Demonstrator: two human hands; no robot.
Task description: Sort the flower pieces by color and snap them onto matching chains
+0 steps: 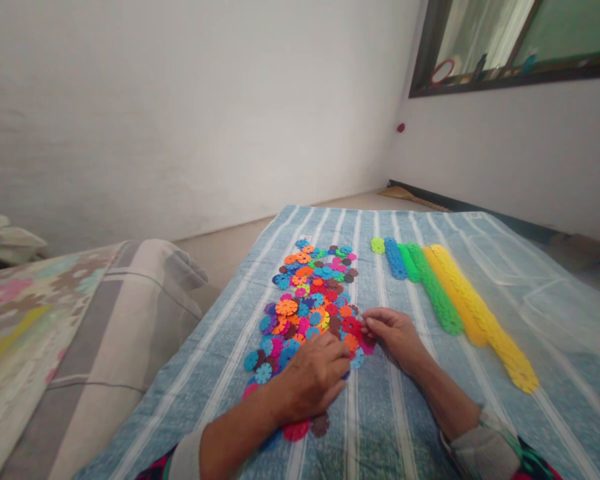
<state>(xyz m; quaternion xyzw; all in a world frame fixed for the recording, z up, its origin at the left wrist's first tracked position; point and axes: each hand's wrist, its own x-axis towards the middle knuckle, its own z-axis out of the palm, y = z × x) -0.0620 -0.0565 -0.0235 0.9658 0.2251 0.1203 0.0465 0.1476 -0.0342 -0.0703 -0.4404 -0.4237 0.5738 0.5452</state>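
Note:
A spread-out pile of mixed-colour plastic snowflake discs (287, 307) lies on the blue striped cloth. My left hand (317, 373) rests over the near part of the pile, its fingers curled down; what is under the fingertips is hidden. At the pile's right edge is my right hand (393, 333), thumb and fingers pinched together beside a red snowflake disc (351, 325). Whether that disc is between them is unclear. Farther right, discs lie in overlapping rows by colour: a yellow row (480, 317), a green row (437, 293), a bright green row (409, 262), a blue row (395, 259) and light green discs (377, 245).
The striped cloth (220, 373) covers the table surface. Clear plastic (555, 300) lies along its right side. On the left stands a sofa or seat with a grey striped cover (135, 300). White walls (205, 120) and a window (515, 47) are behind.

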